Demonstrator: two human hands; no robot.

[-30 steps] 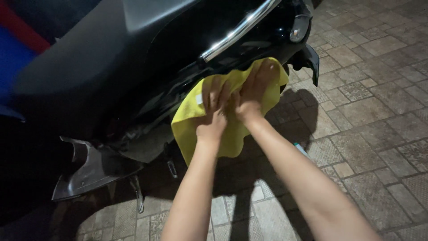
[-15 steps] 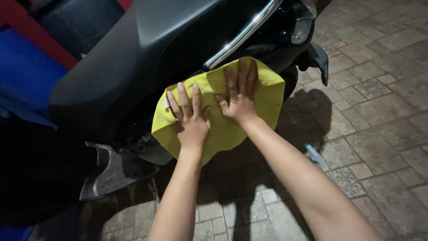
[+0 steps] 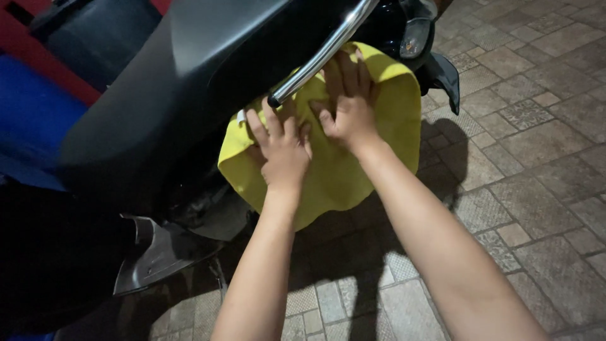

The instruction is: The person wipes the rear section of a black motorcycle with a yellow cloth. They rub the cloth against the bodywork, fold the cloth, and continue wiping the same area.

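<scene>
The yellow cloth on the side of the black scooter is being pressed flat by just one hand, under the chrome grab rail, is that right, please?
Not quite: the head view shows both hands on the yellow cloth, not one. The left hand and the right hand lie flat on it side by side, fingers spread. The rest holds: the cloth lies against the side of the black scooter, under the chrome grab rail.

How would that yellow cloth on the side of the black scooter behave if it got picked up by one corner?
The yellow cloth would probably go limp: it already drapes and wrinkles over the black scooter's side panel. It looks thin, so likely light. With the left hand and right hand pressing it flat, it seems apt to slide off if released.
</scene>
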